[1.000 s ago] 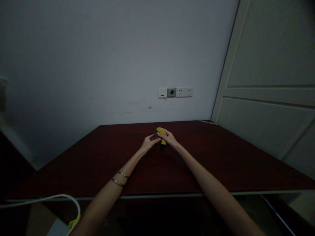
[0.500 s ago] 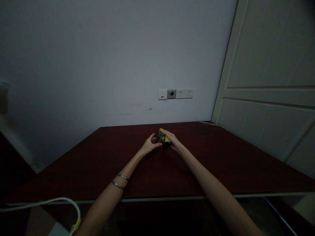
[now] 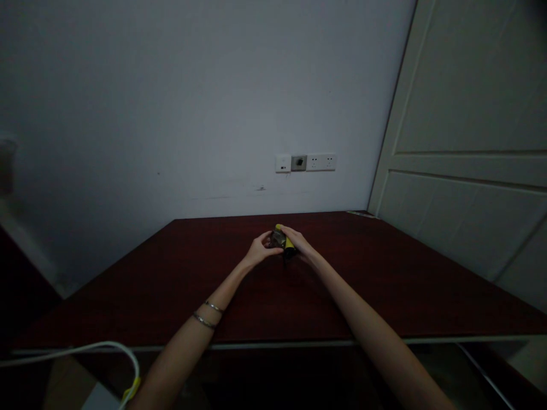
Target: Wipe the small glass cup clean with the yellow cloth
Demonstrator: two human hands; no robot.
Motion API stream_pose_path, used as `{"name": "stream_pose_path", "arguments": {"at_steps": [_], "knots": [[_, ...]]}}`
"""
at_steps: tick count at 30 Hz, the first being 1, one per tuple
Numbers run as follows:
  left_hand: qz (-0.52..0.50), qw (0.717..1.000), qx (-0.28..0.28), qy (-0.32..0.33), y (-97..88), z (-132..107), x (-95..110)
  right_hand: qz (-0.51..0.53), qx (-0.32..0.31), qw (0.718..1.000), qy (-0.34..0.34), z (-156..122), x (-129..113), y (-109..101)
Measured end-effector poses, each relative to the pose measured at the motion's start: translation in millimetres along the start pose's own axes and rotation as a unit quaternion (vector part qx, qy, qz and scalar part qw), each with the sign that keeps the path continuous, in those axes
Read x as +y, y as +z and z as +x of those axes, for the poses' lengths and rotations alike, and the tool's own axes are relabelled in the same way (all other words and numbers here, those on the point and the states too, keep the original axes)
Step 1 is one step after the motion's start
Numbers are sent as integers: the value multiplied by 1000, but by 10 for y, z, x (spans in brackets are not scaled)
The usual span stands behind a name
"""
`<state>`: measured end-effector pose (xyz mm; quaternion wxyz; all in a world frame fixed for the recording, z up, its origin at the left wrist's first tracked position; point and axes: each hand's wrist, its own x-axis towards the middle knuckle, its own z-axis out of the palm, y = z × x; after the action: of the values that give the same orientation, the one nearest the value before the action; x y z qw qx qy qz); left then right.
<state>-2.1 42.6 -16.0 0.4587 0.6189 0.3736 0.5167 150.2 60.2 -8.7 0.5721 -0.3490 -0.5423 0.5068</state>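
Dark red-brown table, yellow-and-dark object at its far middle, pale strip at far corner.

A small object sits far out in the middle of the dark red tabletop. It has a yellow body on its right and a dark greyish part on its left. Its finer shape is too small and dim to tell. The left hand and the right hand clasp it from either side, and fingers cover much of it.

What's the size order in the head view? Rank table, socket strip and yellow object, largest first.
1. table
2. socket strip, farther off
3. yellow object, partly covered
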Motion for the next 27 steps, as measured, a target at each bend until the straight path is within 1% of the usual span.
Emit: {"name": "stream_pose_path", "arguments": {"at_steps": [3,6,10,13,15,17,20,22,24,27], "knots": [[-1,1000,19,-15,8,-4,14,-59,8,997,-51,42,-11,-36],[3,999,33,-16,21,-13,24,-96,-11,988,-117,33,-52,-57],[16,999,31,5,40,-25,36,-151,-61,967,-198,-71,-145,-38],[10,999,14,36,48,-30,33,-191,-77,947,-247,-146,-189,-4],[20,998,5,64,49,-32,22,-202,-70,942,-257,-164,-185,18],[46,995,0,85,45,-35,8,-204,-48,944,-256,-154,-156,34],[84,991,-4,108,32,-43,-4,-201,14,954,-222,-114,-96,40],[101,987,-2,123,21,-46,-4,-207,39,957,-201,-99,-76,35],[118,985,7,128,9,-42,-4,-219,27,951,-217,-110,-87,33],[140,983,31,118,-2,-22,-15,-250,-27,928,-275,-162,-146,44]]}}
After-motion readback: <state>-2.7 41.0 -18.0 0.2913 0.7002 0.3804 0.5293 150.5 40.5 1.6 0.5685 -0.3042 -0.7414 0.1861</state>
